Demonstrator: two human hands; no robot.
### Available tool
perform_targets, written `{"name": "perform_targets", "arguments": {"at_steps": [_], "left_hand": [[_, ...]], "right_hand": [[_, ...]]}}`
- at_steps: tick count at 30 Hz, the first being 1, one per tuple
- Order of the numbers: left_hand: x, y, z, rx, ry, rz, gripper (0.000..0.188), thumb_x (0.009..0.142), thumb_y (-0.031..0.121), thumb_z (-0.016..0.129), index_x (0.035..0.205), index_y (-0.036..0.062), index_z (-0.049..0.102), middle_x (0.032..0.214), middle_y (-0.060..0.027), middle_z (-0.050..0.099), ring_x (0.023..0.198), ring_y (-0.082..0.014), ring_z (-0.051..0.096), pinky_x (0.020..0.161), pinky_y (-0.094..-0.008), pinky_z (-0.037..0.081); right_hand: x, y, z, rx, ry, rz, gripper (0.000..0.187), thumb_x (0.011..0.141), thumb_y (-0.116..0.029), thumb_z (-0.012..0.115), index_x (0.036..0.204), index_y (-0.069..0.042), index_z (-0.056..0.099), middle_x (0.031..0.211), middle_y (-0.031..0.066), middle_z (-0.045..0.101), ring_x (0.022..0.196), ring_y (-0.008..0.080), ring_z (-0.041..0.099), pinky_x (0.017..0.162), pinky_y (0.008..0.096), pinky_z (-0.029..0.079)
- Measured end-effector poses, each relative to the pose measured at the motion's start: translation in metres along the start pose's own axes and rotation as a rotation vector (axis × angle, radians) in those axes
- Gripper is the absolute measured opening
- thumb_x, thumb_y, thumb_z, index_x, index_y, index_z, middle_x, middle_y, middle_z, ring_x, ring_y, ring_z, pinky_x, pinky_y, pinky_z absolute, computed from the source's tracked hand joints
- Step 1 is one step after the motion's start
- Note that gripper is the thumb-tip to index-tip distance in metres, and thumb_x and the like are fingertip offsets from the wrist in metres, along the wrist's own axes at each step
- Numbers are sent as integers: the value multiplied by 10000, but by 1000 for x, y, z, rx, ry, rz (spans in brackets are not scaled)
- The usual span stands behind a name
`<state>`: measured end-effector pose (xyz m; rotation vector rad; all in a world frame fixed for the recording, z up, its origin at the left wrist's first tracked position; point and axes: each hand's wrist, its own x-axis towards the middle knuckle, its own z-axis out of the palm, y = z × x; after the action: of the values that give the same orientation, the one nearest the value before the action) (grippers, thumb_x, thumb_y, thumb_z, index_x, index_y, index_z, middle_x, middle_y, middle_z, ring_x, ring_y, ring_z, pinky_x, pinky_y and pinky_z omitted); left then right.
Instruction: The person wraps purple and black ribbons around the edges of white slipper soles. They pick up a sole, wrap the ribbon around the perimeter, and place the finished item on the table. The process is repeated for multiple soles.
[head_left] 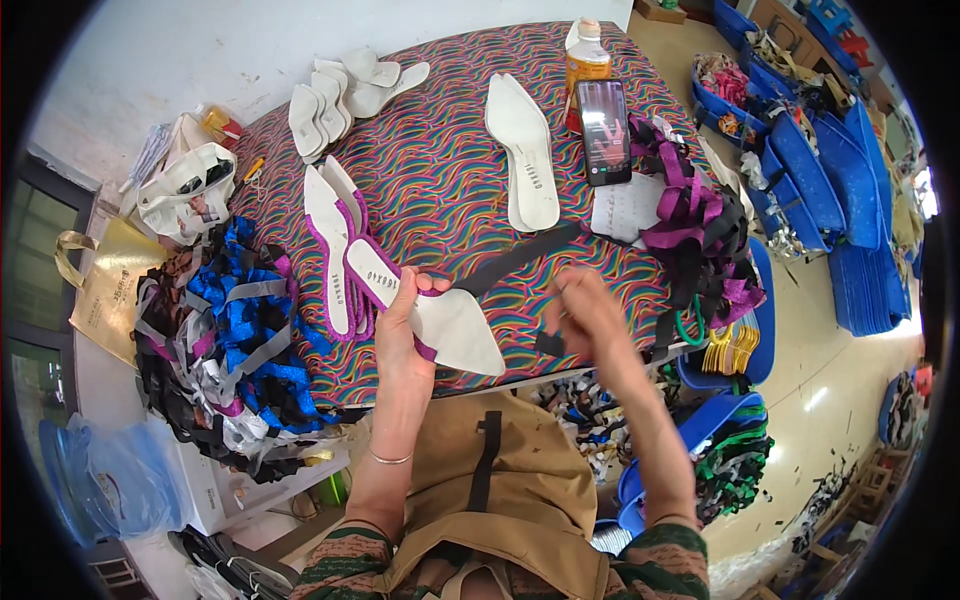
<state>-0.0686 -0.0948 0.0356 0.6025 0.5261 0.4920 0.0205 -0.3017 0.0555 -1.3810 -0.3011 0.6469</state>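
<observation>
A row of dark printed characters marks the heel of the held insole (460,333). The left hand's (398,335) grip is closed around its middle, with the toe angled toward the worktop's (440,140) near edge. Fuzzy purple edging follows the heel, while the pointed toe is smooth and white. Right of the held insole, the right hand (588,315) has its fingers curled; whether its grip holds anything I cannot tell. A flat black strip (525,258) runs from beside the held insole's upper edge away to the right.

Just left of the held insole lie purple-edged insoles (330,250), the top one printed alike. Beyond it, patterned cloth with wavy rainbow bands shows, reaching to plain white insoles (530,160), also stamped. Farther right stand a phone (604,130) with a lit screen and a labelled bottle (588,65). Purple and black ribbons (690,215) crowd the right edge; well left, shiny blue, grey and black ribbons (230,350) spill over the side, near a gold printed bag (115,290).
</observation>
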Motion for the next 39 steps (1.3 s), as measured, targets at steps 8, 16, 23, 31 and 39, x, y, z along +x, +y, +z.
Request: {"name": "perform_targets", "arguments": {"at_steps": [8, 16, 23, 31, 39], "left_hand": [[-17, 2, 1, 17, -13, 45, 116, 941, 176, 627, 940, 76, 568, 803, -30, 579, 845, -208, 613, 779, -360, 516], [-32, -1, 5, 20, 7, 46, 115, 932, 155, 636, 935, 61, 570, 794, -42, 596, 802, -225, 641, 730, -368, 546], [-48, 5, 12, 103, -67, 89, 86, 937, 140, 621, 961, 73, 572, 780, -47, 586, 782, -243, 637, 732, -378, 523], [-71, 12, 26, 262, -192, 232, 89, 928, 90, 606, 986, 30, 576, 747, -78, 597, 705, -248, 645, 725, -449, 546], [-80, 11, 23, 129, -369, 226, 104, 904, 42, 609, 959, -45, 595, 726, -136, 599, 656, -268, 608, 712, -481, 539]], "right_hand": [[-24, 64, 67, 734, -84, 229, 182, 990, -275, 537, 1014, -95, 548, 840, -30, 603, 657, 36, 488, 537, 216, 361], [-18, 64, 78, 657, 37, 93, 86, 951, -167, 586, 907, -94, 582, 737, -59, 513, 599, 14, 418, 507, 218, 298], [-23, 31, 66, 422, 110, -75, 112, 941, -129, 601, 958, -18, 612, 747, -7, 616, 612, 29, 520, 522, 190, 375], [-35, 7, 42, -542, 5, -773, 187, 730, 68, 646, 907, 8, 632, 643, 102, 569, 476, 204, 521, 448, 311, 384], [-48, 8, 38, -420, -108, -674, 55, 775, 13, 640, 824, 1, 620, 576, 70, 466, 479, 146, 461, 447, 313, 348]]}}
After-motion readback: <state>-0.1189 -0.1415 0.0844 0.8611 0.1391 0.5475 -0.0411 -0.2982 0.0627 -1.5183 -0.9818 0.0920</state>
